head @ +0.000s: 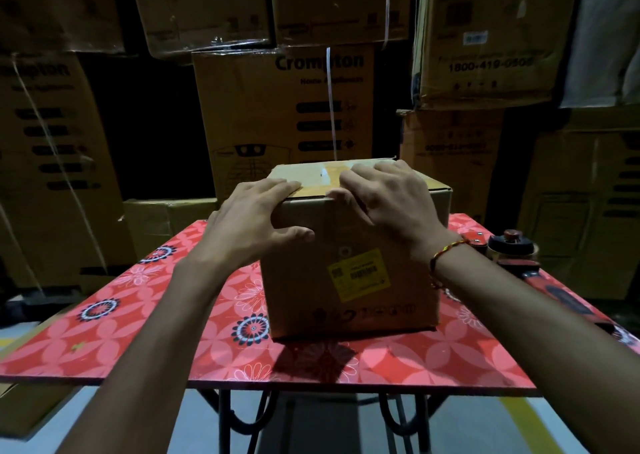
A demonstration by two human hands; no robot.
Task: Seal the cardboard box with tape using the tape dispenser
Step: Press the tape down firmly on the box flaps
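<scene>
From the head camera, a brown corrugated cardboard box [349, 263] stands upright near the middle of a red table [214, 356] with a pink and white flower pattern, one vertical edge turned toward the viewer so that two side faces show. Its top flaps are folded down flat, and a strip of glossy brown tape [329, 180] runs along the seam across the top, from the near edge away toward the far edge. A yellow label [358, 274] with small dark print is stuck slightly crooked on the near right face, and a row of dark handling symbols is printed low on that face. The left hand [256, 218] lies on the box's near left top edge, fingers straight over the lid and thumb spread against the side; its grip is flat and encloses nothing. The right hand [384, 197] presses on the top beside the tape, fingers slightly bent but closed round nothing; a red and yellow thread bracelet [446, 256] circles its wrist. A red and black tape dispenser [512, 252] lies on the table's right side, well apart from the box, untouched. Stacked brown cartons [287, 107] with dark printing fill the dim background.
</scene>
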